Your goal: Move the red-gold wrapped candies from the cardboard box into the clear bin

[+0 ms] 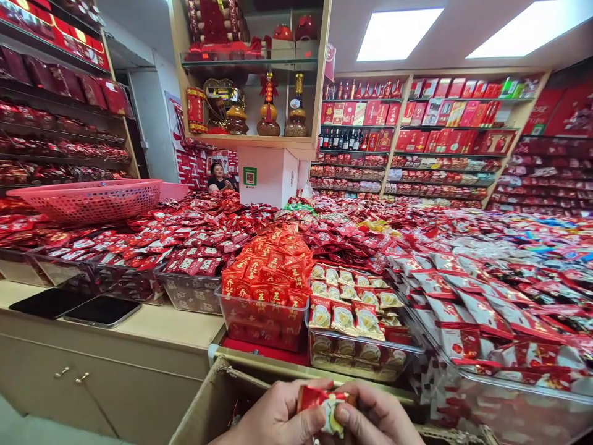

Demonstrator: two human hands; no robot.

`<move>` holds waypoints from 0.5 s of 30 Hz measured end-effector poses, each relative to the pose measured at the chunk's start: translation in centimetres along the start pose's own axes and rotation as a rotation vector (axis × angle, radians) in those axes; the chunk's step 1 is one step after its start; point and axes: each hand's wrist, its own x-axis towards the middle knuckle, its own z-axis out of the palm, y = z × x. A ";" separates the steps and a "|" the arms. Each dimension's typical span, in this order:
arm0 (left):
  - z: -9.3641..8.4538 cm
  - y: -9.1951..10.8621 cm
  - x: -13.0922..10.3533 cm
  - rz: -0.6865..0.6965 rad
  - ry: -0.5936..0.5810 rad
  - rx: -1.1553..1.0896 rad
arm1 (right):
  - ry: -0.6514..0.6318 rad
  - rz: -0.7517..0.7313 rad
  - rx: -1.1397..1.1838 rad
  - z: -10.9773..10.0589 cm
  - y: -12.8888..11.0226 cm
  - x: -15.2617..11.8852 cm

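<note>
Both hands pinch one small red candy packet (pixel 330 409) with a pale yellow picture on its front. My left hand (pixel 278 413) grips its left side, the thumb lying across the front. On its right side, my right hand (pixel 377 413) presses with thumb and fingers. The packet is above an open cardboard box (pixel 204 402), whose inside is mostly hidden by my hands. Just beyond, a clear bin (pixel 365 358) holds packets (pixel 343 316) with a similar yellow picture, stacked in rows. Left of it stands a clear bin of bright red packets (pixel 273 278).
Two dark phones (pixel 102 313) lie on the counter (pixel 176 309) at left. A pink basket (pixel 92 198) rests on heaped packets. Right stands a large bin of white-and-red packets (pixel 482 303). A display cabinet (pixel 252 139) rises in the middle; a person (pixel 221 179) is at the back.
</note>
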 end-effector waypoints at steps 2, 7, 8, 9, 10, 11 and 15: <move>0.1 0.4 0.3 -0.041 0.033 -0.092 | 0.080 0.053 0.092 0.1 -0.5 0.1; 0.5 1.7 0.9 -0.030 0.080 -0.309 | 0.164 0.081 0.177 0.1 -1.8 0.3; 0.6 1.8 0.9 -0.035 0.082 -0.342 | 0.165 0.075 0.188 0.0 -1.9 0.3; 0.7 1.8 1.0 -0.044 0.082 -0.374 | 0.167 0.071 0.190 0.0 -2.0 0.3; 0.7 1.9 1.0 -0.054 0.085 -0.403 | 0.173 0.069 0.183 0.0 -2.1 0.3; 0.7 1.8 0.9 -0.068 0.095 -0.429 | 0.187 0.064 0.168 0.0 -2.1 0.3; 0.6 1.9 0.7 -0.102 0.126 -0.489 | 0.262 -0.032 0.056 0.2 -2.2 0.0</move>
